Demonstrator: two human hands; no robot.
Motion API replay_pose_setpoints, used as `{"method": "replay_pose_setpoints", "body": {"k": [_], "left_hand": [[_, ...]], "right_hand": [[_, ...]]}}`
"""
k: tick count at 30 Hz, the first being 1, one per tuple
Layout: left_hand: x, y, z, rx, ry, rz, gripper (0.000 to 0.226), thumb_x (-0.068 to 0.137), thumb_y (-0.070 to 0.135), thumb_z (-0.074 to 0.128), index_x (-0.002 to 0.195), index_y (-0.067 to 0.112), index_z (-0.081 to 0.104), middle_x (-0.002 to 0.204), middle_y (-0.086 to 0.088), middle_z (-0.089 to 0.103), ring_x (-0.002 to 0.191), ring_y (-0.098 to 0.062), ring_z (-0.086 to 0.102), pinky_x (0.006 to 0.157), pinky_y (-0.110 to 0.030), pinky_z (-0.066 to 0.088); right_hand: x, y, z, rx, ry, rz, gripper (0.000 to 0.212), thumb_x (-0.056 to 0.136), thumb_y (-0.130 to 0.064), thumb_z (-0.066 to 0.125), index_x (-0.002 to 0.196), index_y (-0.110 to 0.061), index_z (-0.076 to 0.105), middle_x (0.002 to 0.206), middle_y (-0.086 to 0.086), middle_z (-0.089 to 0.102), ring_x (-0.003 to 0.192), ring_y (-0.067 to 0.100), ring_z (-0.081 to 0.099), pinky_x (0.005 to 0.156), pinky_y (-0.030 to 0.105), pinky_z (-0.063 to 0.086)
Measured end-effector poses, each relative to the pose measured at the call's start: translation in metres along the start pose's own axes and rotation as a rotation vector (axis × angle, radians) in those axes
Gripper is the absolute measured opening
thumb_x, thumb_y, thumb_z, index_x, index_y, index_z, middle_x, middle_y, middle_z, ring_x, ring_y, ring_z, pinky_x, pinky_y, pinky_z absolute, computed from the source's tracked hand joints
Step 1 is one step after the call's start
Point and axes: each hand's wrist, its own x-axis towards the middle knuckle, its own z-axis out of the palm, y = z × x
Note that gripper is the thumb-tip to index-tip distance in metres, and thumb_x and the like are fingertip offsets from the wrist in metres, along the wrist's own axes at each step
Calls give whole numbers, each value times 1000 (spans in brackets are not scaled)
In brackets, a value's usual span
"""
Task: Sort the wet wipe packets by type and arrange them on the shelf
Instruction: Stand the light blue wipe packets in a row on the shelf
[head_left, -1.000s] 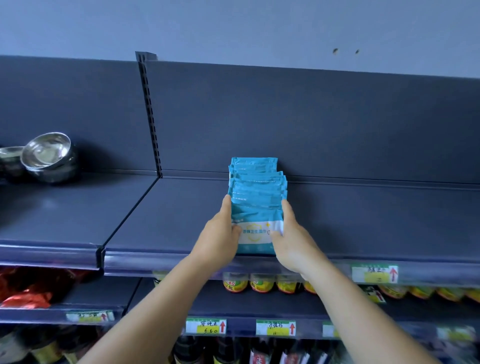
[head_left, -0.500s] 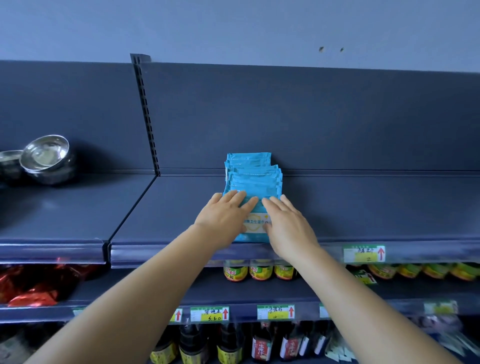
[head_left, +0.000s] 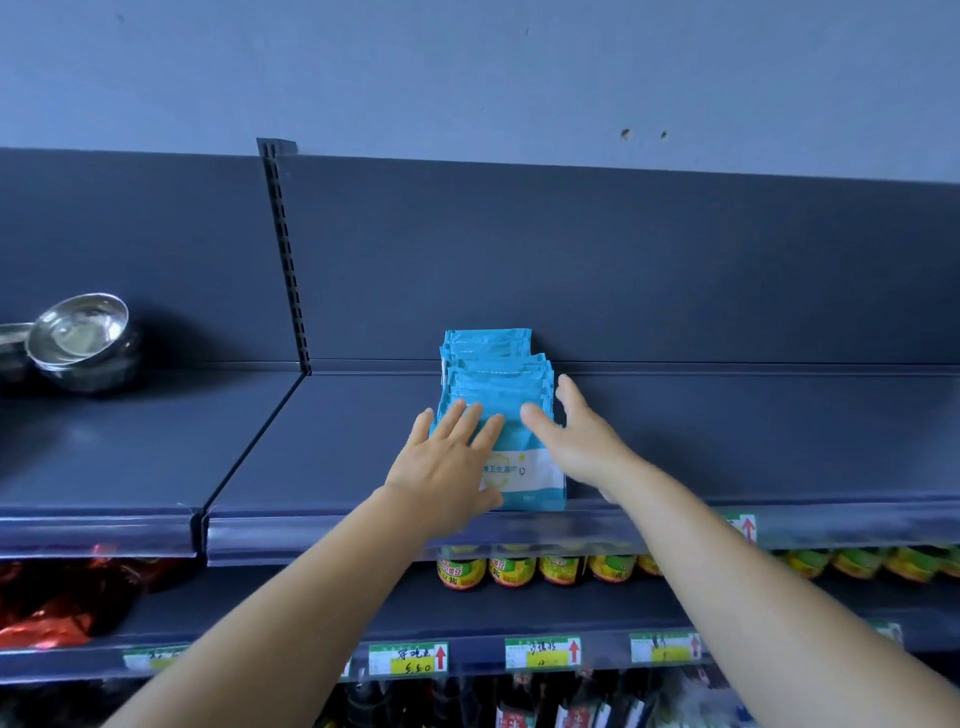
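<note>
Our flat left hand (head_left: 441, 467) and splayed right hand (head_left: 576, 441) steady one finished blue packet row (head_left: 496, 384) on the shelf (head_left: 727, 441); we see no other types.

Lighting: dim, bluish, even. You get glare on the steel bowls (head_left: 78, 332), soft shadows behind, wide-angle bending at edges.

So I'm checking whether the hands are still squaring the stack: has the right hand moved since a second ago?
Yes. The right hand has gone from the front packet's right edge up along the row of wet wipe packets, toward the shelf's back panel.
</note>
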Motion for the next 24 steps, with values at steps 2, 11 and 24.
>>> {"method": "replay_pose_setpoints", "body": {"k": [2, 11, 24], "left_hand": [[5, 3, -1, -21, -7, 18, 81, 94, 57, 37, 152, 20, -6, 160, -2, -6, 147, -20, -11, 117, -44, -5], [54, -32, -18, -509, -72, -243, 79, 88, 68, 37, 147, 18, 21, 152, -1, 25, 139, -24, 27, 112, -41, 26], [85, -55, -10, -839, -242, -359, 80, 88, 47, 61, 150, 21, 17, 143, 6, 42, 126, -13, 44, 89, -19, 31]], "right_hand": [[18, 2, -5, 142, -24, 69, 65, 97, -52, 38, 151, -25, 13, 133, -23, 33, 133, 13, 37, 100, 30, 29], [86, 21, -11, 328, -72, 265, 78, 94, -62, 33, 153, -25, -2, 156, -4, 24, 143, 16, 22, 117, 41, 11], [130, 34, 10, 374, -129, 222, 35, 97, -47, 37, 123, -30, 51, 118, -4, 62, 104, 17, 61, 98, 42, 47]]}}
